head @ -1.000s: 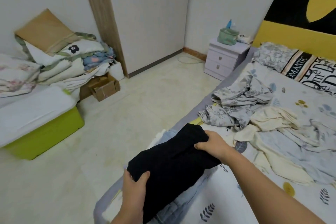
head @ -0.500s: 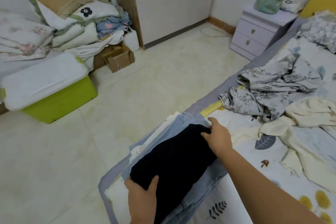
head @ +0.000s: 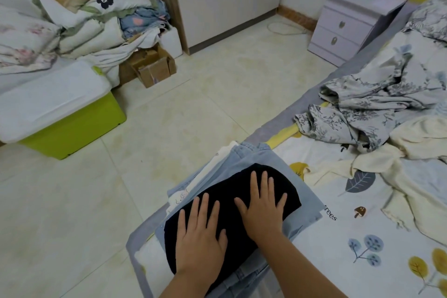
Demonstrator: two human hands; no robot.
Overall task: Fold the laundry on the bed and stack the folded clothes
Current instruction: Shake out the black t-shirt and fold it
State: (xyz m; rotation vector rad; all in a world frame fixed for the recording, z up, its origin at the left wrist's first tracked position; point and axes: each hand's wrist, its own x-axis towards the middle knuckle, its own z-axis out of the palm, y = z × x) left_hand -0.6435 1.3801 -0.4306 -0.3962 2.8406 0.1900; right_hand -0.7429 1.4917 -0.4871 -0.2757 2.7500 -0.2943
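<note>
A folded black garment point(head: 244, 176) lies on top of a stack at the bed's near corner, over folded light-blue jeans point(head: 244, 155) and white folded clothes point(head: 212, 164). My left hand point(head: 200, 237) and my right hand point(head: 263, 205) both rest flat on the black garment, palms down, fingers spread, holding nothing. Unfolded laundry lies further along the bed point(head: 362, 232): a crumpled grey floral piece point(head: 358, 113) and a cream garment point(head: 416, 143) spread beside it.
The bed's grey edge runs diagonally beside a tiled floor. A lilac nightstand point(head: 348, 24) stands at the head end. Across the floor are a green bin with a white lid point(head: 58, 113), a cardboard box point(head: 154, 68), piled bedding point(head: 79, 17) and a wardrobe.
Both hands let go of the black garment's ends and now press flat on its top. It has settled onto the jeans stack. The camera tilted further down.
</note>
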